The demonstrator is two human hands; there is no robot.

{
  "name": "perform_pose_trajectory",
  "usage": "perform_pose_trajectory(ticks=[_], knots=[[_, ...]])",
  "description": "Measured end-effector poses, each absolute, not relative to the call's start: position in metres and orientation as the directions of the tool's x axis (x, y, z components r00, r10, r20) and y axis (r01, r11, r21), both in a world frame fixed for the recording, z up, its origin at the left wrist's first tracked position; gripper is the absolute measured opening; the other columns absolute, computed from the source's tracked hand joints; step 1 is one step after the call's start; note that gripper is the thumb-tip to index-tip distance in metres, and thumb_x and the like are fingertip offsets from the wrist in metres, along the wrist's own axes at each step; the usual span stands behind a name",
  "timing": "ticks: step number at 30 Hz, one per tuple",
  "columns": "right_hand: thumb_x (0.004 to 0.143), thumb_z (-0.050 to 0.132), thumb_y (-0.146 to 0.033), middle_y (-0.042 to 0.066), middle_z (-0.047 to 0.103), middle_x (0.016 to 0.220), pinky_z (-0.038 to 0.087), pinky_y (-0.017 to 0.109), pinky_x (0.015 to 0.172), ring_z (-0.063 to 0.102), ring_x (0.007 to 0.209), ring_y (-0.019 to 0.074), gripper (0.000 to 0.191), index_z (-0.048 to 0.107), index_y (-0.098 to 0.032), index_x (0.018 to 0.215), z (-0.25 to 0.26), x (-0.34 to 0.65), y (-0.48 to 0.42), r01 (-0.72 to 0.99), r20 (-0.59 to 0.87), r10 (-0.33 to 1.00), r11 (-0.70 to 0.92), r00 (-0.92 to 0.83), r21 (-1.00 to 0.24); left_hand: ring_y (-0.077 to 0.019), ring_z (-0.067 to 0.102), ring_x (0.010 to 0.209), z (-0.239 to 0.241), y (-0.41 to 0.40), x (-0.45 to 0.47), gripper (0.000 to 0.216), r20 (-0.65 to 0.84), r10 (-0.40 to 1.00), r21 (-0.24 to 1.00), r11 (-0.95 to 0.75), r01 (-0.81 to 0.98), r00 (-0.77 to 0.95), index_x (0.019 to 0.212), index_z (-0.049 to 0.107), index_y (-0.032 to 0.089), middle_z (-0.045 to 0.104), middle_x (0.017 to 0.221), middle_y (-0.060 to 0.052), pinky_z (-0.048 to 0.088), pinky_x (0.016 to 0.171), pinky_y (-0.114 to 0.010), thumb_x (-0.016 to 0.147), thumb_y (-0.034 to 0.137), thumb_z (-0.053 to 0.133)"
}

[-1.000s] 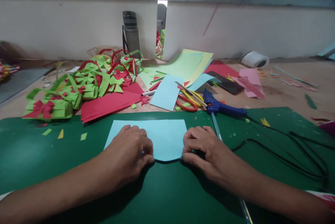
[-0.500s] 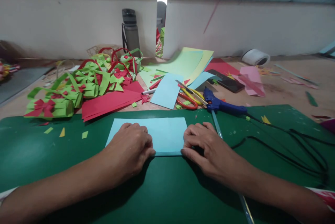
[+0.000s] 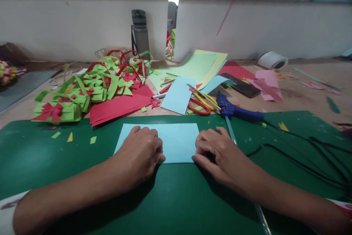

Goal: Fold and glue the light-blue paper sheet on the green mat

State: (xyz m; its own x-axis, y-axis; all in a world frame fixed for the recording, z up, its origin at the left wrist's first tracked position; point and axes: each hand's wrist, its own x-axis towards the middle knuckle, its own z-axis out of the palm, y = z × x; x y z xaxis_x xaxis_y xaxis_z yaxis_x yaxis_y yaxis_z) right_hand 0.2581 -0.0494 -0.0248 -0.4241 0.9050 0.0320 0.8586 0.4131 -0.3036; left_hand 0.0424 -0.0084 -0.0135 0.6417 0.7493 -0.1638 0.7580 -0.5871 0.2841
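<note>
Under blue sheet (image 3: 179, 142): green mat (image 3: 176, 198)
Left hand (image 3: 143, 150): fingers closed on sheet's near edge
Right hand (image 3: 216, 150): fingers pinching sheet's right end
Beyond sheet, rightward: glue gun (image 3: 242, 113)

No legible text, labels, brands, numbers or signs anywhere in view.

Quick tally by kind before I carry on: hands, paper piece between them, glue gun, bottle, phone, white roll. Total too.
Hands: 2, left hand and right hand
Light blue paper between them: 1
Blue glue gun: 1
Dark bottle: 1
Black phone: 1
White roll: 1
Total: 7
</note>
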Motion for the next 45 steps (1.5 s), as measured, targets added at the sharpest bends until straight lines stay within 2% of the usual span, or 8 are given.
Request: perform_pose_trajectory(ticks=[12,17,30,36,45], knots=[[0.086,0.052,-0.02,0.001,0.053,0.071,0.027,0.038,0.079,0.047,0.073,0.0174,0.024,0.05,-0.018,0.062,-0.026,0.26,-0.05,0.857,0.073,0.895,0.444,-0.441,-0.262,-0.0231,0.054,0.079,-0.012,-0.008,0.044,0.017,-0.214,0.725,0.212,-0.62,0.756,0.655,0.071,0.063,0.015,0.061,0.082,-0.008,0.033,0.08,-0.042,0.084,0.017,0.052],[0.087,0.051,-0.02,0.0,0.053,0.072,0.026,0.039,0.08,0.047,0.074,0.0172,0.024,0.052,-0.018,0.063,-0.028,0.261,-0.05,0.842,0.101,0.889,0.455,-0.446,-0.289,-0.0246,0.053,0.081,-0.009,-0.007,0.046,0.019,-0.263,0.713,0.181,-0.626,0.759,0.65,0.075,0.063,0.015,0.061,0.086,-0.01,0.033,0.082,-0.044,0.087,0.018,0.048],[0.085,0.052,-0.02,0.0,0.051,0.069,0.025,0.039,0.08,0.046,0.07,0.0165,0.025,0.048,-0.018,0.06,-0.03,0.261,-0.049,0.847,0.127,0.889,0.457,-0.439,-0.273,-0.0249,0.054,0.084,-0.008,-0.01,0.047,0.02,-0.28,0.725,0.178,-0.605,0.776,0.629,0.077,0.064,0.015,0.06,0.086,-0.01,0.032,0.085,-0.046,0.087,0.02,0.048],[0.086,0.053,-0.019,0.001,0.052,0.078,0.025,0.038,0.079,0.045,0.077,0.018,0.02,0.051,-0.018,0.066,-0.025,0.265,-0.05,0.849,0.042,0.9,0.424,-0.434,-0.315,-0.0249,0.053,0.084,-0.01,-0.01,0.045,0.018,-0.27,0.733,0.194,-0.594,0.781,0.624,0.077,0.063,0.016,0.06,0.088,-0.008,0.029,0.088,-0.049,0.086,0.019,0.048],[0.086,0.048,-0.013,0.002,0.053,0.084,0.025,0.038,0.079,0.045,0.081,0.0181,0.019,0.049,-0.017,0.068,-0.019,0.267,-0.052,0.862,-0.013,0.897,0.422,-0.443,-0.28,-0.0243,0.053,0.082,-0.012,-0.01,0.044,0.017,-0.245,0.73,0.223,-0.598,0.77,0.638,0.075,0.062,0.017,0.059,0.085,-0.007,0.029,0.086,-0.048,0.086,0.018,0.049]])
